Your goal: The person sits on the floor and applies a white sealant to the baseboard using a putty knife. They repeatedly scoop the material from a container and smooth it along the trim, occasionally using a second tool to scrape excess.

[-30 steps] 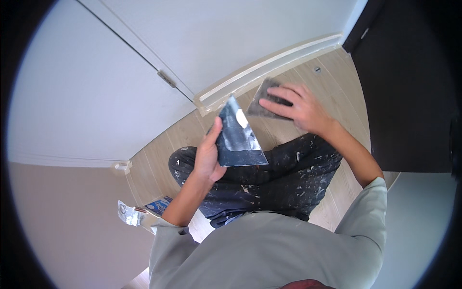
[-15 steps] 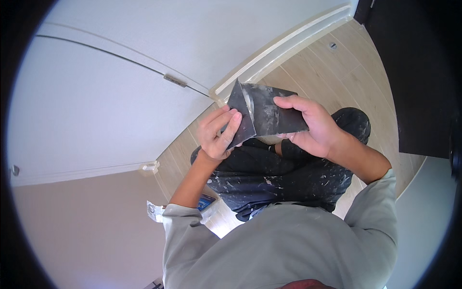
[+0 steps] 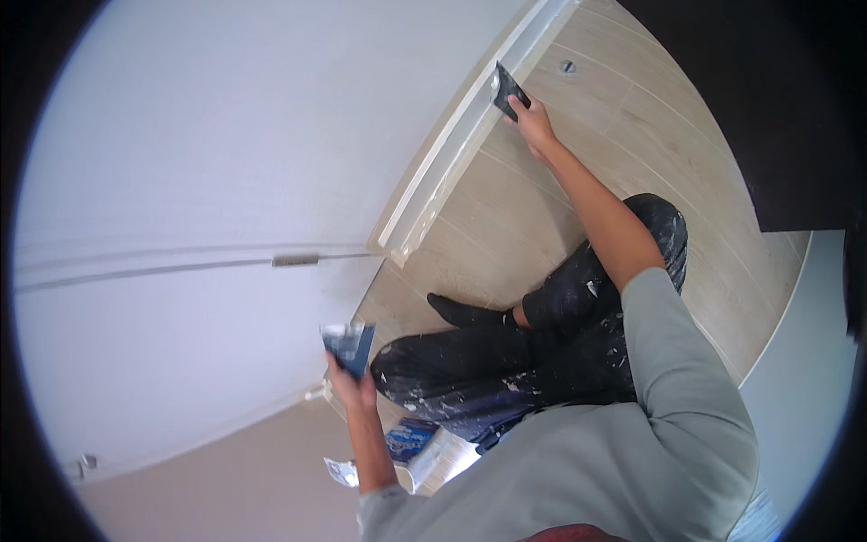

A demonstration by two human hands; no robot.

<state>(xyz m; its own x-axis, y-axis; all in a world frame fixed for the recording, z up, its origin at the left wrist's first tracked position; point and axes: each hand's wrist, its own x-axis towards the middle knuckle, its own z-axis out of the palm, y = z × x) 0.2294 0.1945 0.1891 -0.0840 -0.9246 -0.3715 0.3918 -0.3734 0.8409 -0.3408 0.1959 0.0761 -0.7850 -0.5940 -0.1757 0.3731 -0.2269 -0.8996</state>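
In my left hand [image 3: 350, 384], held low beside my left knee, is a dark blue-grey flat scraper blade [image 3: 348, 345] smeared with pale filler. My right hand [image 3: 533, 122] is stretched out to the upper right, closed on a second dark scraper blade [image 3: 511, 95] with a white smear along its edge. That blade's tip is at the pale, tape-edged skirting strip [image 3: 459, 144] at the foot of the white wall; I cannot tell whether it touches. My legs [image 3: 452, 370] in paint-spattered dark trousers are folded on the wooden floor.
The white wall [image 3: 181, 163] fills the left, with a seam and small metal fitting [image 3: 295, 260]. A dark panel [image 3: 759, 117] stands at the right. A round fitting [image 3: 567, 67] sits in the floor [image 3: 614, 126]. A blue-printed package [image 3: 411, 438] lies by my left hip.
The two blades have separated: my right hand has reached up and away to the skirting, my left has dropped lower and leftward. The camera view has turned, showing more of the wall.
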